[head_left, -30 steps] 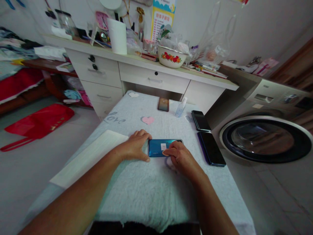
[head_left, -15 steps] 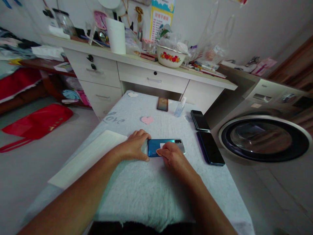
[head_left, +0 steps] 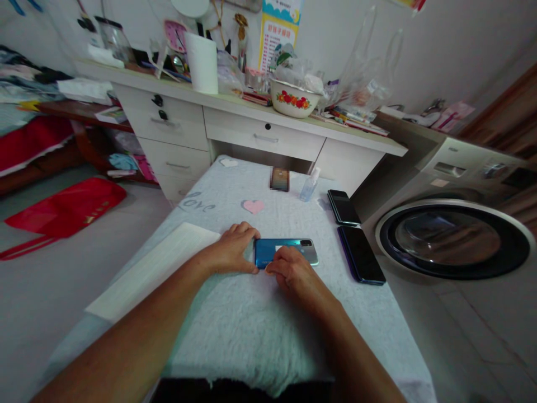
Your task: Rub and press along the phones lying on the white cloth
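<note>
A blue smartphone [head_left: 265, 252] lies back side up on the cloth-covered table, its camera corner at the right. My left hand [head_left: 235, 249] grips the phone's left end between thumb and fingers. Over the lower middle of the phone, my right hand [head_left: 295, 274] is closed in a pinch, its fingertips at the lower edge. What it pinches, if anything, is hidden. Part of a white patch on the phone's back shows above these fingers. Two dark phones [head_left: 361, 254] lie to the right, one behind the other.
A clear spray bottle [head_left: 309, 186] and a small blurred brown item [head_left: 279, 179] are at the table's far side. Left of my hands lies a long white strip [head_left: 155, 268]. Behind stands a white desk [head_left: 235, 126]; a washing machine [head_left: 444, 184] is at the right.
My right hand has slid slightly down and left, its fingertips now at the phone's lower edge. My left hand stays on the phone's left end.
</note>
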Motion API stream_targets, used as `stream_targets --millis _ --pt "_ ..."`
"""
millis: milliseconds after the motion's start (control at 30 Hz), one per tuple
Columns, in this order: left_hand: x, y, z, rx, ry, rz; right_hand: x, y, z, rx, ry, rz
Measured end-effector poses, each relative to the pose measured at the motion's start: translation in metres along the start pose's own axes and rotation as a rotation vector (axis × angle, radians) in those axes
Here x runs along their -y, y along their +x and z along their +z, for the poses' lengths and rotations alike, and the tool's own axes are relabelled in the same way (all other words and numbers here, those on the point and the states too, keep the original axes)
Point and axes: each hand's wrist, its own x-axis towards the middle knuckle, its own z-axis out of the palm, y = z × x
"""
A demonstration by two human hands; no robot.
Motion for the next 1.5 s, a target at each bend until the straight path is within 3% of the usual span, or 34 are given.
stream_targets --millis 667,867,1200,1500 --pt "-0.007 -0.001 -0.009 0.055 -0.017 -0.021 -0.032 -0.024 -0.034 0.005 0.003 0.207" --pt "-0.008 -0.001 -0.009 0.058 -0.019 -0.019 -0.042 -0.029 -0.043 -0.067 -0.039 0.313" --pt "-0.006 0.000 -0.006 0.038 -0.006 -0.019 -0.026 -0.014 -0.020 -0.064 -0.098 0.288" --pt "-0.009 -0.002 -0.008 0.038 -0.008 -0.022 0.000 -0.001 0.002 -0.058 -0.086 0.166"
